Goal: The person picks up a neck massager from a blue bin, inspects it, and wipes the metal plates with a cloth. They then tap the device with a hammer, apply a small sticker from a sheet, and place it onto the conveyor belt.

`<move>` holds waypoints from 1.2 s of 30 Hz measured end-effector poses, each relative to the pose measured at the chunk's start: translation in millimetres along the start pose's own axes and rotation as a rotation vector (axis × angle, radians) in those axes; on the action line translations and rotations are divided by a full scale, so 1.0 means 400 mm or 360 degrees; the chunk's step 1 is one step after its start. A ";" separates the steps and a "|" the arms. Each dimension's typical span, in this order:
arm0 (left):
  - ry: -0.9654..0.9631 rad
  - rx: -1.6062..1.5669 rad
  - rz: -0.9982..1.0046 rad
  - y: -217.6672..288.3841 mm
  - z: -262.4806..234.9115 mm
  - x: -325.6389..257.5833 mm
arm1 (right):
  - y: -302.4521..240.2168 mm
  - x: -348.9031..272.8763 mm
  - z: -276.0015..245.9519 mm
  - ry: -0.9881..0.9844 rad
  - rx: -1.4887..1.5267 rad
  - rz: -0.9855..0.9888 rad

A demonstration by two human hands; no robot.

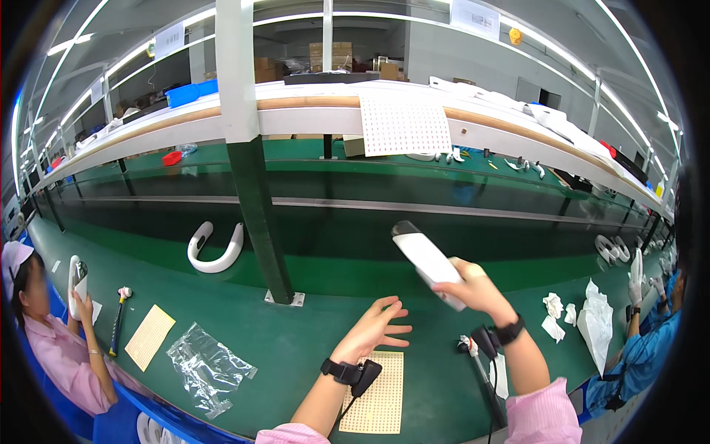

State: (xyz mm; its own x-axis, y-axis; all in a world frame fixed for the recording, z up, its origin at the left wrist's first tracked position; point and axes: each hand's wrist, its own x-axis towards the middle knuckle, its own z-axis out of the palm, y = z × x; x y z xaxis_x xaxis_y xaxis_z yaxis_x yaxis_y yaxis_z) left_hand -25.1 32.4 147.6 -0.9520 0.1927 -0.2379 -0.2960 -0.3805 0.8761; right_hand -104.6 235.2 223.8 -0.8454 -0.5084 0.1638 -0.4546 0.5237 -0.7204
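Observation:
My right hand (473,287) grips a long white casing with a dark end (427,260), seen edge-on and likely a neck fan, tilted above the bench. Its dark end points up and away to the left. My left hand (373,327) holds nothing, its fingers spread beside and below the white piece. Beneath my left wrist lies a yellowish sheet with a grid of small marks (384,403), partly covered by the wrist strap's black box. A white U-shaped neck fan (214,259) rests on the dark green belt, left of the post.
A green post (259,214) stands at the bench's far edge. Clear plastic bags (211,366), another marked sheet (150,337) and a blue-handled tool (118,325) lie left. Crumpled white paper (553,305) and a white bag (595,325) lie right. Co-workers sit on both sides.

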 end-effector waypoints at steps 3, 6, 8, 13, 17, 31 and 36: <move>-0.0100 0.0136 0.0157 0.055 0.057 -0.066 | 0.219 0.122 0.066 0.0286 -0.0815 -0.0254; -0.0105 0.0169 0.0341 0.059 0.054 -0.186 | 0.306 0.209 0.161 0.0110 -0.1040 -0.0023; -0.0041 0.0187 0.0334 0.037 0.043 -0.245 | 0.362 0.248 0.205 0.0044 -0.1063 -0.0022; 0.0129 0.0229 0.0329 -0.020 0.030 -0.360 | 0.395 0.271 0.224 -0.0142 -0.1136 0.0067; 0.0160 0.0337 0.0283 -0.091 0.006 -0.455 | 0.327 0.208 0.111 -0.0373 -0.1275 0.0156; 0.0593 0.0766 0.0281 -0.379 -0.002 -0.707 | -0.014 -0.715 -0.168 -0.0791 -0.0255 -0.0027; 0.0734 0.0600 0.0241 -0.389 0.010 -0.697 | 0.129 -0.936 0.007 -0.0968 0.0146 0.0500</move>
State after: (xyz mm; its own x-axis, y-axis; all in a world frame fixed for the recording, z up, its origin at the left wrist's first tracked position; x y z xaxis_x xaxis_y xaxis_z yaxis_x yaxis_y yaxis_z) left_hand 286.6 41.3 79.3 -0.9421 -0.2815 -0.1823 -0.1869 -0.0105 0.9823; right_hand 189.3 450.7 123.5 -0.6132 -0.6494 -0.4498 -0.1660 0.6627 -0.7303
